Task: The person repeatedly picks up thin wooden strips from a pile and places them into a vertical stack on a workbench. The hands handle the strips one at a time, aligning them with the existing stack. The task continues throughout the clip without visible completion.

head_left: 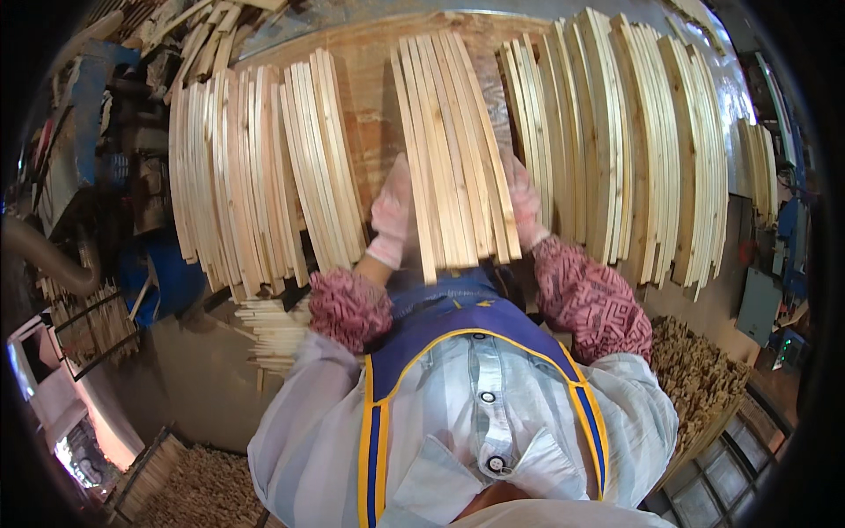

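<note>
The fisheye head view looks down, close.

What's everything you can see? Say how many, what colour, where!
Held strips: one bundle, pale, middle
Left strips: many, pale, table's left
Right strips: many, pale, table's right
Table: one, brown, beneath strips
Scrap wood: one heap, pale, top left
Strip pile: one, pale, lower left
Pipe: one, brown, far left
Container: one, blue, left
Wood stacks: two, tan, lower corners
Apron: one, blue and yellow, worn
Shirt: one, pale striped, under apron
Sleeve covers: two, patterned pink, forearms
Left hand: one, pink glove, bundle's left
Right hand: one, pink glove, bundle's right
</note>
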The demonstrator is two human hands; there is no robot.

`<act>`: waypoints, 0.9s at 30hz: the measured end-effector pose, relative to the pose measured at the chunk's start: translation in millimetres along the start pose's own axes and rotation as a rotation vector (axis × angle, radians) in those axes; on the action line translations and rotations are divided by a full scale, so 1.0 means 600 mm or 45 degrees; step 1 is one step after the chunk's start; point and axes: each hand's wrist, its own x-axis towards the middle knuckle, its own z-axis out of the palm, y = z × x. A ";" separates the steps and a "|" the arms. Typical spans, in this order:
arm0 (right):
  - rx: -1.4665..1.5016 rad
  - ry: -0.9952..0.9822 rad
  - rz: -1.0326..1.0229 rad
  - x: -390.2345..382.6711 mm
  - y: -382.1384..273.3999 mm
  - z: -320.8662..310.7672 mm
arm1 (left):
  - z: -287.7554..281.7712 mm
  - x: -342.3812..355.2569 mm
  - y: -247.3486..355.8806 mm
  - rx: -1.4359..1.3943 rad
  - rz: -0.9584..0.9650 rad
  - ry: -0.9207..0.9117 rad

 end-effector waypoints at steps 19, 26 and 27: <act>1.228 -0.799 1.209 -0.082 -0.027 0.041 | 0.133 -0.085 -0.029 -0.993 -0.985 -0.566; 1.340 -0.893 1.020 -0.019 -0.040 -0.085 | 0.039 -0.036 0.062 -1.334 -0.868 -0.401; 1.341 -0.825 0.953 -0.044 -0.027 -0.066 | 0.034 -0.042 0.072 -1.349 -0.876 -0.375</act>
